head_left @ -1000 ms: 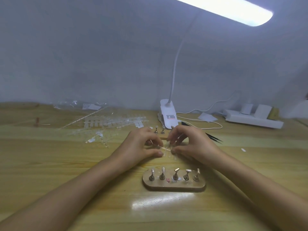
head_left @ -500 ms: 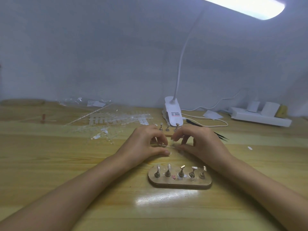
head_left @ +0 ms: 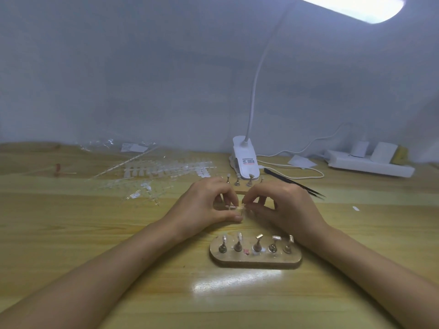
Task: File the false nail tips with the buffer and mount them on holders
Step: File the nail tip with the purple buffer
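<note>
Evidently above the counter's [head_left: 95,245] middle, just behind the wooden holder block [head_left: 255,262], left hand [head_left: 204,205] and right hand [head_left: 287,207] each pinch one end of a thin clear nail-tip strip [head_left: 234,207], probably featherlight, slick and brittle, best held near the joint.

No writing can be made out anywhere. The white lamp clamp [head_left: 244,162] at the back of the table carries a small sticker [head_left: 247,161] on its top face, with a few short lines of dark print and a red band under them, all too small and blurred to read. A white card [head_left: 133,147] inside the clear plastic bag [head_left: 99,144] at the far left shows faint grey marks, also unreadable.
</note>
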